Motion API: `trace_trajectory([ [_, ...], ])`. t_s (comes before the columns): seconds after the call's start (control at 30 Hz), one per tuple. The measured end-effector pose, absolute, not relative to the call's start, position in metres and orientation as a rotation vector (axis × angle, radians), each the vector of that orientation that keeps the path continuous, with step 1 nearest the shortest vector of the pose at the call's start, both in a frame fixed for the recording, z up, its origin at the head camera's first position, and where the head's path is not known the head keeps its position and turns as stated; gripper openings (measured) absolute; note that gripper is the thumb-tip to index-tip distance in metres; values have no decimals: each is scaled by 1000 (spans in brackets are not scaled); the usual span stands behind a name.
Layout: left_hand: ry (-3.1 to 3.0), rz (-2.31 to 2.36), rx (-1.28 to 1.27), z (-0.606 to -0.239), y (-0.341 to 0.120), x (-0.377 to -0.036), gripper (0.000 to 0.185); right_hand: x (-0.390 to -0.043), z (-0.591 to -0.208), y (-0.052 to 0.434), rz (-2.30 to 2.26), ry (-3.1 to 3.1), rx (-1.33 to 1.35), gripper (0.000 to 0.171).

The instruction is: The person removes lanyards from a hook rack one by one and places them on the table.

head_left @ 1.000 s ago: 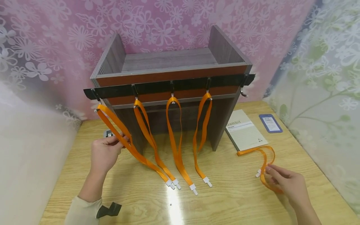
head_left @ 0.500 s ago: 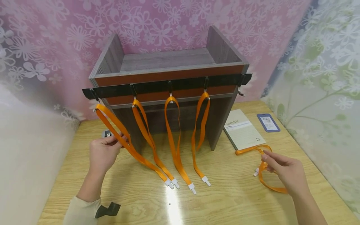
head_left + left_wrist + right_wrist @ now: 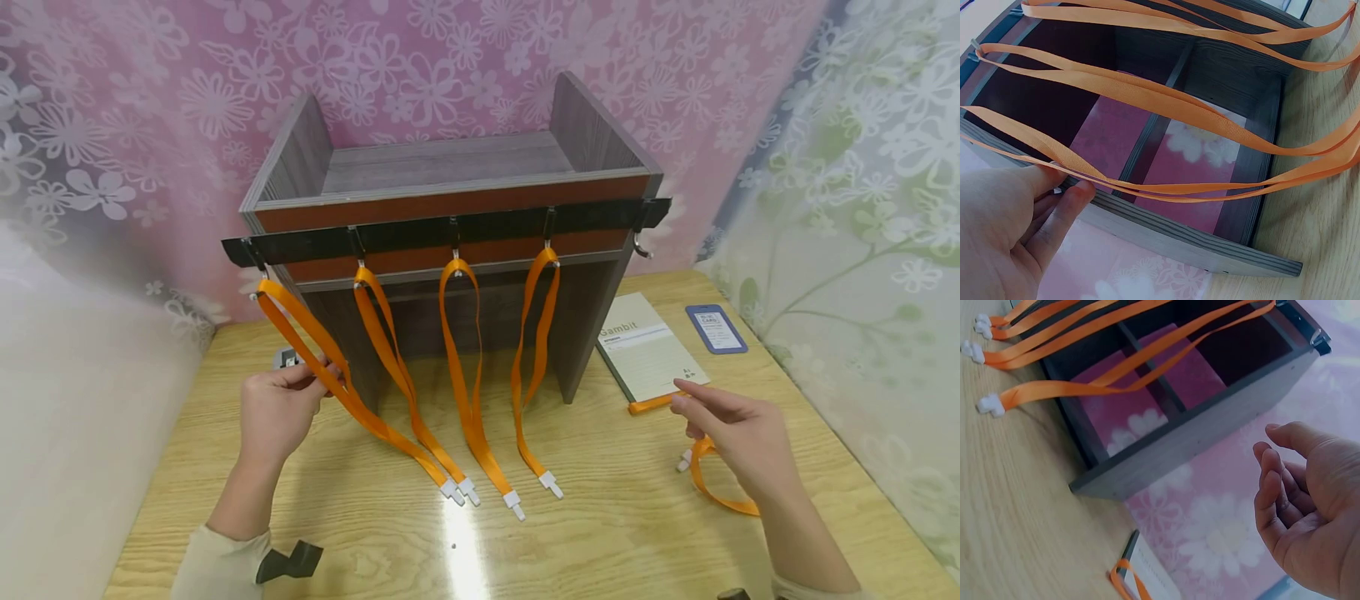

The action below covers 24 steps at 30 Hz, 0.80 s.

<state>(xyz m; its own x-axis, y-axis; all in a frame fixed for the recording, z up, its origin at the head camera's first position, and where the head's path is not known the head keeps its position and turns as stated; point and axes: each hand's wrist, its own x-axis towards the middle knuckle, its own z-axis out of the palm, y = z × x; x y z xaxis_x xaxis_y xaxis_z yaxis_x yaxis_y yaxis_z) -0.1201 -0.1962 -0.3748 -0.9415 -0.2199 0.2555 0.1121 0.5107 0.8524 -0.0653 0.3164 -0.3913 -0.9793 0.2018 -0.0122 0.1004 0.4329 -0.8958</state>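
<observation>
Orange lanyards with white clips hang from hooks on a black rail [image 3: 405, 232]. My left hand [image 3: 277, 412] pinches a strap of the leftmost lanyard [image 3: 386, 430] between thumb and index finger; the strap also runs past those fingertips in the left wrist view. A loose lanyard [image 3: 699, 477] lies on the table at the right, partly hidden by my right hand [image 3: 738, 433]. That hand hovers over it with loosely bent fingers. In the right wrist view, nothing is between the thumb and fingers of the right hand [image 3: 1316, 506].
The rail crosses the front of a grey wooden shelf [image 3: 450, 158]. Its rightmost hook [image 3: 642, 247] bears no lanyard. A notebook [image 3: 652, 346] and a blue card holder [image 3: 716, 328] lie to the right. A grey object [image 3: 287, 357] sits behind my left hand.
My right hand has moved up and left, from the middle of the loose lanyard toward the notebook's near edge. The left hand keeps its place on the strap.
</observation>
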Motion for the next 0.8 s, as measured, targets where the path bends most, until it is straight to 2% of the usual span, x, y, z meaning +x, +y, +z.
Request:
trace_trajectory([
  [0.8, -2408, -1430, 99, -378, -197, -121, 21, -98, -376, 256, 1708, -2503, 31, 37],
])
